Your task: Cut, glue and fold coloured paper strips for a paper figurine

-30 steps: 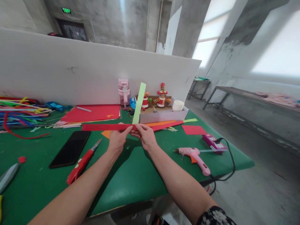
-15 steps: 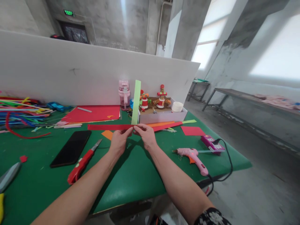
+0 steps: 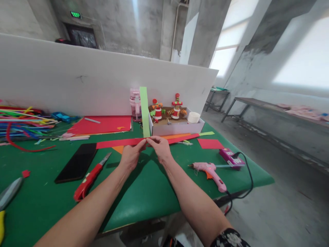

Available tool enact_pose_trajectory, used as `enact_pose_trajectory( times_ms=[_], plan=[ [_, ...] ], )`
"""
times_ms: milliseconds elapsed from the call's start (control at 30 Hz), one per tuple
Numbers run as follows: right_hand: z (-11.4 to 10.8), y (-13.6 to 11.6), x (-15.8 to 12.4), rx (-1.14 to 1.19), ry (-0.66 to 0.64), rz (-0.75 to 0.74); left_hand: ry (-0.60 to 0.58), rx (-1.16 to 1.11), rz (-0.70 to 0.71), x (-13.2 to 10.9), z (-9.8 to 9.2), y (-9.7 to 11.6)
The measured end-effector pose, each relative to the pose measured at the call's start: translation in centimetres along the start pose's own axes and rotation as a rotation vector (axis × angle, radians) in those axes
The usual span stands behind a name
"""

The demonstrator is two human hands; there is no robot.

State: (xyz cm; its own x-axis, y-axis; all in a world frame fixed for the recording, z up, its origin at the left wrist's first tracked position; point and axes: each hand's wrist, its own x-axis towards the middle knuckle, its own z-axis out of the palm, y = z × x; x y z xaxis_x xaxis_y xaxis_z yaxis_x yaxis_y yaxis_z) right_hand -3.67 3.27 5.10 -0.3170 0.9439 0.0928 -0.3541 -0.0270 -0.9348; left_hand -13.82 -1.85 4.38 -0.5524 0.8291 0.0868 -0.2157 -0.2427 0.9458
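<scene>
My left hand (image 3: pixel 130 156) and my right hand (image 3: pixel 160 150) meet above the table, thumbs and fingertips pinched together. Between them they grip the spot where a red paper strip (image 3: pixel 115 142) crosses a light green paper strip (image 3: pixel 144 111). The red strip reaches out to the left, while the green one stands upright above my fingers. My fingertips hide the joint itself. Just below the left end of the red strip lie a black phone (image 3: pixel 77 163) and a red-handled utility knife (image 3: pixel 89 180).
On the right rest a pink glue gun (image 3: pixel 209 171), a purple power socket (image 3: pixel 231 157) and its cable. Behind my hands stands a box (image 3: pixel 177 128) with small figures and white cups. Colourful pipe cleaners (image 3: pixel 25 125) and red paper sheets (image 3: pixel 102 125) occupy the left back.
The green strip has swung left and stands slightly tilted in front of the pink bottle. The red strip has turned more of its flat face towards me. Both hands stay almost in place.
</scene>
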Motion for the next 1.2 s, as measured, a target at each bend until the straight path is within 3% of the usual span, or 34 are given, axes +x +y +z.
enact_pose_trajectory(
  times_ms=[300, 467, 667, 800, 967, 1200],
  plan=[
    [0.0, -0.1, -0.1, 0.141, -0.046, 0.101, 0.05, -0.071, -0.011, 0.6, -0.3, -0.1],
    [0.0, 0.0, -0.2, 0.139, -0.025, 0.08, 0.051, -0.07, -0.044, 0.7, -0.4, -0.3],
    [-0.3, -0.4, -0.1, 0.171, -0.093, 0.146, 0.041, -0.029, -0.06, 0.6, -0.9, 0.2],
    [-0.6, -0.7, 0.2, 0.249, -0.136, 0.288, -0.017, -0.024, -0.082, 0.4, -0.9, 0.7],
    [-0.8, -0.3, 0.3, 0.311, -0.09, 0.454, -0.058, 0.004, -0.093, 0.1, -0.7, 0.7],
    [-1.2, 0.1, 0.3, 0.231, -0.159, 0.412, -0.068, 0.058, -0.096, -0.1, -0.5, 0.6]
  ],
)
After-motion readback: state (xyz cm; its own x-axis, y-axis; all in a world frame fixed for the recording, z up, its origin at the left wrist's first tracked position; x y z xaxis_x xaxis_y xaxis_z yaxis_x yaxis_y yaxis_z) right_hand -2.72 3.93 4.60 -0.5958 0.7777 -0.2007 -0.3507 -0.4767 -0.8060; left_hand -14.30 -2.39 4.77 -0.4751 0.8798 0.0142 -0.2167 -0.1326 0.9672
